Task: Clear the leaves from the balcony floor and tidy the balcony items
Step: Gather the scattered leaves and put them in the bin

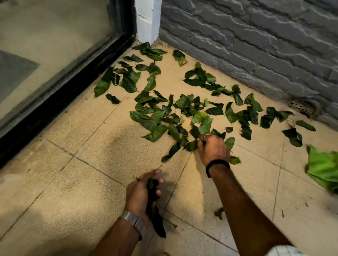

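Leaves (186,107) scattered over tiled floor (61,179), from corner by glass door (37,55) and white pillar (147,13) across to drain (302,105) at grey wall (273,45). Densest patch just beyond R hand.

R hand (213,150) reached fwd, at near edge of leaf patch, fingers curled down onto leaves there; looks like it pinches one or two, but fingertips hidden behind knuckles so can't confirm. Ring on one finger, black band (218,165) on wrist.

L hand (142,193) nearer the body, well apart from the pile, fingers and thumb wrapped round a bunch (154,212) of dark leaves; bunch hangs below palm toward wrist. Watch (133,222) on L wrist.

Green cloth (332,170) on floor at right edge, apart from both hands. Small leaf bit (219,213) by R forearm.
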A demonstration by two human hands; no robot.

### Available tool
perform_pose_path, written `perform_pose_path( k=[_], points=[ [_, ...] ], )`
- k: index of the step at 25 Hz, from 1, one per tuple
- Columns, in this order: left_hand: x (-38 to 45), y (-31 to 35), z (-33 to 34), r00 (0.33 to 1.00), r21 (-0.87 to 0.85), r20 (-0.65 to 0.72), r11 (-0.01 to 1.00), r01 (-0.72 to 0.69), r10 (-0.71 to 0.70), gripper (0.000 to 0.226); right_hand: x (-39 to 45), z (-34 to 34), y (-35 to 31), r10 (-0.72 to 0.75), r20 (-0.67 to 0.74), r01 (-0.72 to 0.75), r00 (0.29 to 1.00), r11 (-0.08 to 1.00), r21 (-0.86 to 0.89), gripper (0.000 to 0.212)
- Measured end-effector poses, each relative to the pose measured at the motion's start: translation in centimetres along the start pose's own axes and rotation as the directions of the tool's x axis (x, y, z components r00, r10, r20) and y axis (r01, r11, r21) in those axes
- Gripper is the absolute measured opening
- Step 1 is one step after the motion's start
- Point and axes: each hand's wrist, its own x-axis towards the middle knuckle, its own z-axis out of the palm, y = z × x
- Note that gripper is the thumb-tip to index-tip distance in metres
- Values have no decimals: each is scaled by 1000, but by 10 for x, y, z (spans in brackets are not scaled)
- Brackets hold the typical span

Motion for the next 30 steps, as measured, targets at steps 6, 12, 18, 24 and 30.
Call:
perform_pose_path(
  k=[6, 12, 18, 24, 30],
  points=[
    [10, -7, 0, 998, -144, 55, 989, 41, -33, 20, -115, 1, -16, -66, -233, 157, 970, 903, 399, 21],
    [13, -31, 10, 991, 2, 80, 994, 107, -107, 55, -206, 23, -20, -39, -228, 184, 973, 729, 660, 9],
    [10, -39, 22, 932, -66, 277, 964, 259, -232, 45, -215, 6, -9, -66, -139, 145, 988, 709, 691, 6],
    [17, -42, 14, 990, -10, 87, 993, 113, -112, 39, -221, -15, -7, 49, -54, 26, 997, 456, 889, 7],
    [20, -36, 8, 983, -103, 123, 984, 146, -133, 26, -160, -61, 20, 338, -278, 119, 899, 422, 899, 7]
  ],
)
